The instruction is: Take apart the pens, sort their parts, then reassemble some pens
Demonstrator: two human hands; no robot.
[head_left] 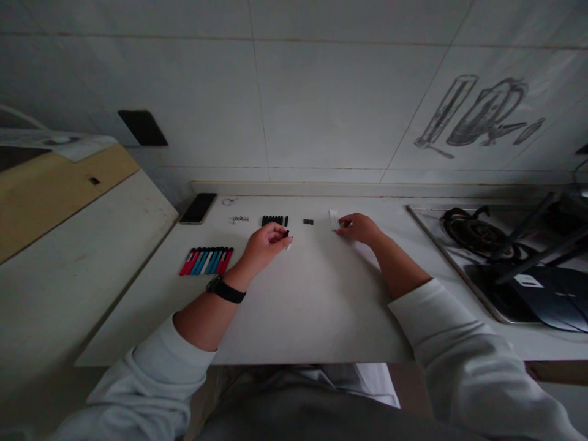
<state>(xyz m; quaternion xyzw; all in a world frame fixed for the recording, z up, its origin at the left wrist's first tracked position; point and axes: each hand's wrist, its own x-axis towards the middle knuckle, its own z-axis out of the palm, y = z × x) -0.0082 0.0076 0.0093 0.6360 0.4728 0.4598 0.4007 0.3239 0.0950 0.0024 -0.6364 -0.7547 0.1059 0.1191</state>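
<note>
Pinched between the fingertips of my left hand (pixel 266 246) is a small black-and-white piece (pixel 287 234), dark on top with a white end below; its exact kind is too small to make out. My right hand (pixel 362 228) is curled at the right edge of a bundle of thin white sticks (pixel 332 219), fingertips touching or nearly touching them. What its closed fingers hold is hidden. Behind my left hand lies a row of small black parts (pixel 272 220), with one single black part (pixel 286 220) beside it. A few dark little pieces (pixel 308 222) lie between my hands.
Red, blue and white pen-like barrels (pixel 206 261) lie in a row at left. Several small springs or screws (pixel 240 218), a thin ring (pixel 228 201) and a phone (pixel 198 209) sit farther back. A gas stove (pixel 487 239) borders the white counter (pixel 312 306) at right.
</note>
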